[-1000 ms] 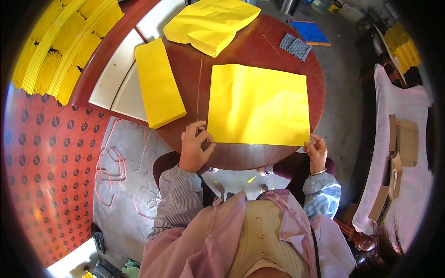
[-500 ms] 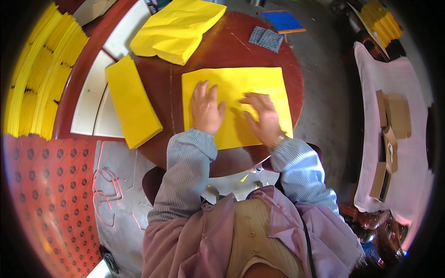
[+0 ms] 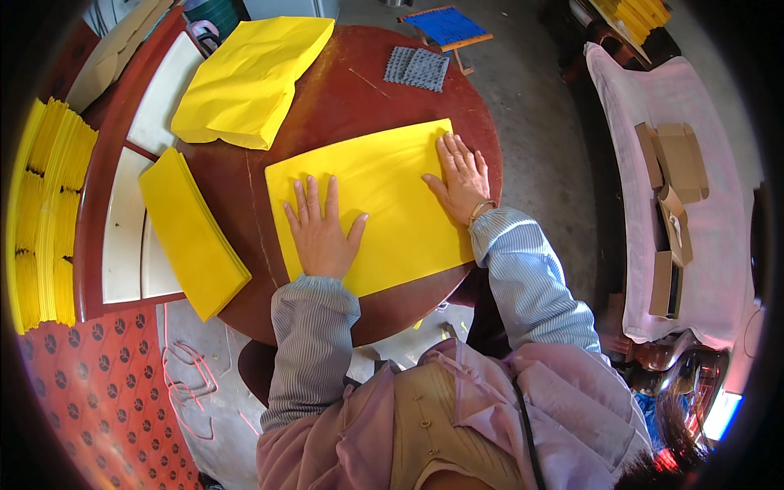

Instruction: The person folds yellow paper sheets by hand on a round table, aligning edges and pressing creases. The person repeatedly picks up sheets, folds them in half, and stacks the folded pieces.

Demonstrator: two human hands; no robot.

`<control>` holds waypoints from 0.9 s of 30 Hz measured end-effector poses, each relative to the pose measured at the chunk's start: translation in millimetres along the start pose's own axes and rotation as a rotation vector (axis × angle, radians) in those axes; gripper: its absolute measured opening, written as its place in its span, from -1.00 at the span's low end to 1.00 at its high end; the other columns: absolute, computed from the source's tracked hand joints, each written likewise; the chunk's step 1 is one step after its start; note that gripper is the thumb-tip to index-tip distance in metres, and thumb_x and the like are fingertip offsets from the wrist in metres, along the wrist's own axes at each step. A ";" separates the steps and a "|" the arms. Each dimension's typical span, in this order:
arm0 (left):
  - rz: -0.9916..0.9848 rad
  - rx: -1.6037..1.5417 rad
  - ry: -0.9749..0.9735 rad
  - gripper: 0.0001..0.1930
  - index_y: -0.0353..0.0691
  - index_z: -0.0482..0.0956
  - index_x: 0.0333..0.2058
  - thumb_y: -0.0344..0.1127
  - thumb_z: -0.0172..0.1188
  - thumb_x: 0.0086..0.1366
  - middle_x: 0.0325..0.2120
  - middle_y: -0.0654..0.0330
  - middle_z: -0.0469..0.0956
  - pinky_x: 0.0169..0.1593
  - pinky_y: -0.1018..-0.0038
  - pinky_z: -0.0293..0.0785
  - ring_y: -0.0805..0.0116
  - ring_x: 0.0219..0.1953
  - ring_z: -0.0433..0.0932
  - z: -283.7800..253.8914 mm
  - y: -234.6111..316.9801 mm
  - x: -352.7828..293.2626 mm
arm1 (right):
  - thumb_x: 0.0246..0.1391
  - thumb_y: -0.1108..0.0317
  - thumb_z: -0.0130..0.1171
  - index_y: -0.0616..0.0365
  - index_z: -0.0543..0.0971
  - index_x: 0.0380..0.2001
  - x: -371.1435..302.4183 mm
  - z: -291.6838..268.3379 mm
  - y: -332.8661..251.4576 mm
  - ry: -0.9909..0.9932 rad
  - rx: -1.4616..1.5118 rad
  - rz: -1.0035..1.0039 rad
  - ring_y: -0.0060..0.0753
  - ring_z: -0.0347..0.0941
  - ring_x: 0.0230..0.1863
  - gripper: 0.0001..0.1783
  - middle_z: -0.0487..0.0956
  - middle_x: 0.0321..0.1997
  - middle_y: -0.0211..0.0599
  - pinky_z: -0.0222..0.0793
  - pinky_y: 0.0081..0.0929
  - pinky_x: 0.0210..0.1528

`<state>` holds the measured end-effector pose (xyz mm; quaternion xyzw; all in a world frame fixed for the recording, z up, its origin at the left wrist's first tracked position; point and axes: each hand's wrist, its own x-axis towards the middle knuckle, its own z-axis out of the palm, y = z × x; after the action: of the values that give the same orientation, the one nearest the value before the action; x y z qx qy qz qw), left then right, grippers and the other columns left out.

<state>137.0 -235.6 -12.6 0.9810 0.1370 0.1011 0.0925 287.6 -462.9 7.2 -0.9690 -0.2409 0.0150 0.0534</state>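
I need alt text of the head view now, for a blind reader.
A person's left hand and right hand lie on a yellow sheet on a round red table; left of the sheet lies a narrow yellow stack.

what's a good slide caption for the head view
Both hands spread open on a yellow sheet atop a round reddish-brown table.

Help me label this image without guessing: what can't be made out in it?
In the head view:
Palms of the left hand and right hand: hidden by the hands' own backs.
Underside of the yellow sheet: hidden by its upper face.
Far-left yellow stack: outer edge cut off by the dark rim.
Thin object on the red table: too small to identify.
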 end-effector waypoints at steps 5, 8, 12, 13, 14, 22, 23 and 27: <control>0.034 -0.004 0.041 -0.13 -0.07 0.22 0.50 0.27 0.20 0.37 0.54 -0.16 0.06 0.55 -0.25 -0.23 -0.20 0.60 -0.10 0.1 -1.6 -0.3 | 0.45 -0.15 -0.01 -0.05 0.21 0.55 1.0 -2.6 15.8 0.115 -0.126 -0.046 -0.17 -0.09 0.69 -0.24 0.06 0.69 -0.25 -0.34 0.01 0.69; 0.054 -0.017 0.075 -0.12 -0.10 0.23 0.49 0.26 0.22 0.35 0.53 -0.19 0.09 0.54 -0.27 -0.21 -0.23 0.59 -0.07 1.1 -1.6 -0.5 | 0.44 -0.01 0.06 -0.02 0.36 0.47 53.0 -16.2 47.5 0.162 -0.005 -0.119 -0.02 0.10 0.62 -0.36 0.19 0.64 -0.13 -0.12 0.04 0.65; 0.078 -0.063 0.100 -0.13 -0.14 0.25 0.48 0.20 0.26 0.35 0.51 -0.21 0.11 0.53 -0.29 -0.19 -0.26 0.58 -0.03 -1.2 -0.5 -1.8 | 0.52 0.06 -0.01 -0.09 0.36 0.47 172.7 -11.7 61.7 0.230 0.303 -0.211 0.01 0.12 0.60 -0.44 0.21 0.63 -0.24 0.14 0.05 0.55; 0.079 -0.077 0.102 -0.13 -0.14 0.25 0.48 0.19 0.26 0.35 0.51 -0.21 0.11 0.53 -0.29 -0.18 -0.27 0.58 -0.02 -2.6 -0.5 -1.5 | 0.53 0.05 -0.03 -0.09 0.35 0.48 201.0 -7.8 62.6 0.218 0.234 -0.179 -0.02 0.10 0.60 -0.44 0.19 0.64 -0.27 0.14 0.03 0.55; 0.079 -0.085 0.100 -0.13 -0.15 0.25 0.48 0.18 0.27 0.34 0.51 -0.22 0.12 0.53 -0.29 -0.18 -0.28 0.57 -0.01 -4.1 0.0 -1.6 | 0.54 0.05 -0.04 -0.09 0.34 0.49 226.5 -3.5 62.8 0.187 0.156 -0.132 -0.04 0.09 0.61 -0.44 0.17 0.65 -0.30 0.14 0.01 0.55; 0.059 -0.122 0.076 -0.12 -0.18 0.28 0.47 0.18 0.29 0.32 0.47 -0.29 0.16 0.51 -0.30 -0.12 -0.36 0.54 0.03 -6.3 2.0 -0.8 | 0.52 -0.06 -0.07 -0.24 0.29 0.52 262.3 9.3 64.3 0.089 -0.340 -0.094 -0.26 0.11 0.59 -0.40 0.23 0.63 -0.49 0.08 -0.02 0.56; 0.057 -0.128 0.075 -0.12 -0.18 0.28 0.47 0.18 0.29 0.32 0.47 -0.29 0.16 0.51 -0.30 -0.12 -0.35 0.55 0.03 -5.6 1.0 -1.1 | 0.51 -0.06 -0.03 -0.25 0.30 0.52 264.7 -3.4 61.3 0.010 -0.432 -0.093 -0.27 0.12 0.59 -0.40 0.24 0.63 -0.50 0.07 0.02 0.55; 0.089 -0.124 0.116 -0.11 -0.17 0.25 0.48 0.18 0.29 0.32 0.48 -0.28 0.15 0.52 -0.30 -0.14 -0.33 0.55 0.01 -1.4 -2.5 -0.5 | 0.43 0.00 0.13 -0.29 0.37 0.48 222.1 -37.3 42.7 0.175 -0.281 -0.132 -0.28 0.16 0.56 -0.39 0.34 0.57 -0.39 0.10 0.08 0.50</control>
<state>135.6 -233.1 -11.9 0.9710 0.0921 0.1702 0.1403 505.7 -400.0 38.8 -0.9466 -0.2980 -0.1069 -0.0609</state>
